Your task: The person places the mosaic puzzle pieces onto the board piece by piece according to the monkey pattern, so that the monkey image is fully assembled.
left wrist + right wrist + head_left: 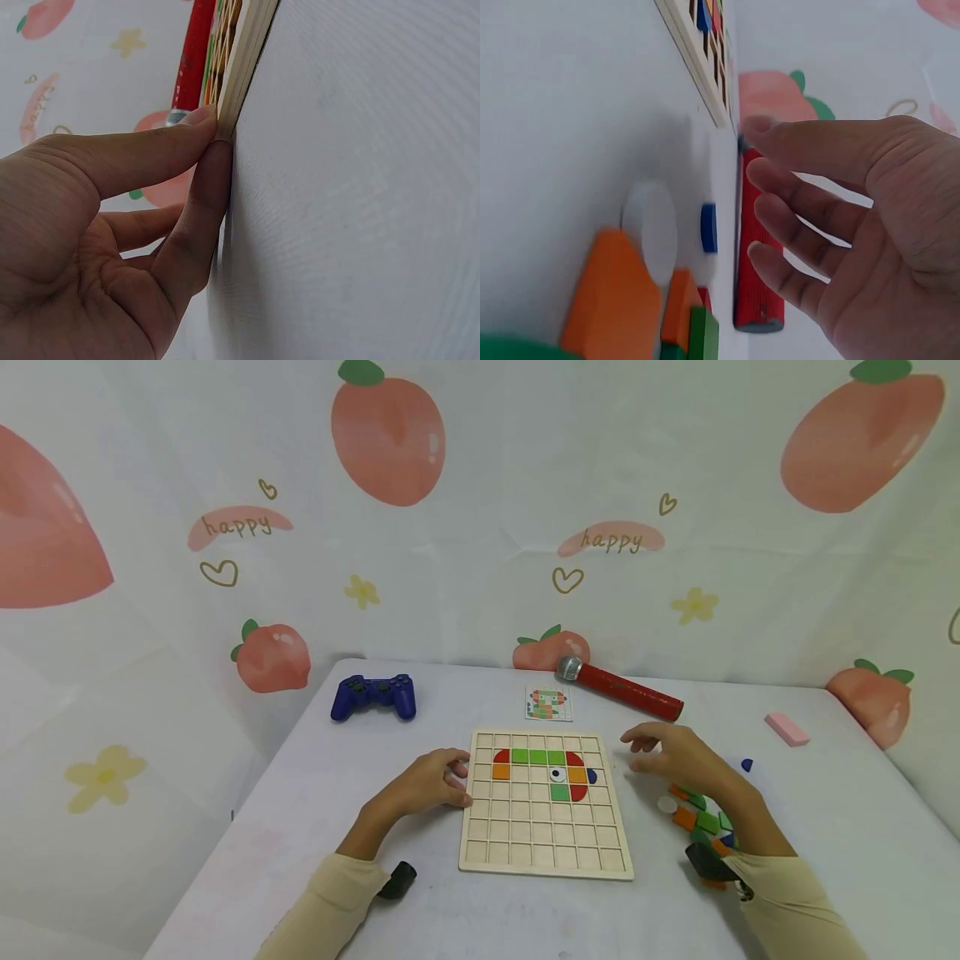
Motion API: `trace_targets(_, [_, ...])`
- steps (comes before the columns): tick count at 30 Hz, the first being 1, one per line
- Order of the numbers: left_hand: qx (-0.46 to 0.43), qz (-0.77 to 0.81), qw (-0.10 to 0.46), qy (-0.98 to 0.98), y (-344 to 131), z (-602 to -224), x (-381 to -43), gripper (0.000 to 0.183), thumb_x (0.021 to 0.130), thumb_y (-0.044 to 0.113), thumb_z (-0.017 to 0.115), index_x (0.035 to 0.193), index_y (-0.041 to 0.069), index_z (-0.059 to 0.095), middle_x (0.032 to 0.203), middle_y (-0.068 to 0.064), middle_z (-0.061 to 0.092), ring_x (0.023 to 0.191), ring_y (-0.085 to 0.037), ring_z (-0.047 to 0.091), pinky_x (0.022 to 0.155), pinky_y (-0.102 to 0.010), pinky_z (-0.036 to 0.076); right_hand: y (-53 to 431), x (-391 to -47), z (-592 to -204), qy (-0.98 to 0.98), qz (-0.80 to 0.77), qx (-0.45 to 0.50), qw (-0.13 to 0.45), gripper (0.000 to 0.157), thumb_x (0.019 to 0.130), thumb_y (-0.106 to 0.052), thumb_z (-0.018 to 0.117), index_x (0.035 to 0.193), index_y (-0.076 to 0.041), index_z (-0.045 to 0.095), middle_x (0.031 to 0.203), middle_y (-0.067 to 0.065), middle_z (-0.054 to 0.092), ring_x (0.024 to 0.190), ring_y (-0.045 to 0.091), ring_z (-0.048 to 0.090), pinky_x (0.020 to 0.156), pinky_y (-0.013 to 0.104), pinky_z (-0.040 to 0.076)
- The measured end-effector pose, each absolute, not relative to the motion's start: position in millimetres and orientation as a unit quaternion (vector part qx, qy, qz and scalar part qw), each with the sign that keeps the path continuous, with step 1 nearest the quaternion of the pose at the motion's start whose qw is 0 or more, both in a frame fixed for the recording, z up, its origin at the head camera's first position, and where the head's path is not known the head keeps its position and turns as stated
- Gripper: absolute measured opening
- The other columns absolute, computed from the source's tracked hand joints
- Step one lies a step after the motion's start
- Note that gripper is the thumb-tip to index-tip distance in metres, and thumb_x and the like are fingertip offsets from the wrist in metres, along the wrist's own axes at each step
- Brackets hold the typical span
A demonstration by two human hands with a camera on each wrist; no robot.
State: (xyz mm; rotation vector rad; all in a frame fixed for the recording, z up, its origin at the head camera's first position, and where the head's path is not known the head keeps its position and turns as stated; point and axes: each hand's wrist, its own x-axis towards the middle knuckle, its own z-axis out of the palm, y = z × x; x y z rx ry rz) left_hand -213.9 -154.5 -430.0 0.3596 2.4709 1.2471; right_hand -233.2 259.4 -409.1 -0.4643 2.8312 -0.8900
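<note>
A square wooden grid board lies flat on the table, with coloured tiles set in its upper cells. Among them are green squares, red rounded pieces, a white eye tile and a blue half-round. My left hand holds the board's left edge, its thumb and a finger meeting at the rim. Off the board's right side hovers my right hand, fingers loosely bent around nothing. Below it lies a pile of loose tiles, partly hidden by the forearm.
Behind the board lies a patterned card, with a red microphone beside it. A blue game controller is at the back left. At the right are a pink block and a single blue piece. A printed curtain hangs behind the table.
</note>
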Motion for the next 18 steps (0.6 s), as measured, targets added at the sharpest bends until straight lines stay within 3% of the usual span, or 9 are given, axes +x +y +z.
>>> trace_targets(10, [0.132,0.443,0.174,0.870,-154.7,-429.3,-213.5,0.073,0.084,0.008,0.089,0.147,-0.006,0.054,0.119,-0.008,0.065,0.099,-0.015,0.069,0.090,-0.036,0.058,276.6,-234.2,-413.8,0.945,-0.289,-0.110,0.105,0.045,0.090,-0.015,0.081,0.132,-0.003,0.069,0.118,0.015,0.071,0.108,0.031,0.063,0.092,0.053,0.058])
trace_targets(18, [0.134,0.444,0.173,0.869,-155.2,-431.1,-213.8,0.074,0.084,0.008,0.089,0.147,-0.006,0.054,0.118,-0.008,0.065,0.099,-0.015,0.069,0.090,-0.035,0.058,282.9,-234.3,-414.5,0.948,-0.279,-0.099,0.119,0.048,0.086,-0.014,0.084,0.130,-0.002,0.069,0.106,0.010,0.070,0.095,0.024,0.063,0.083,0.044,0.060])
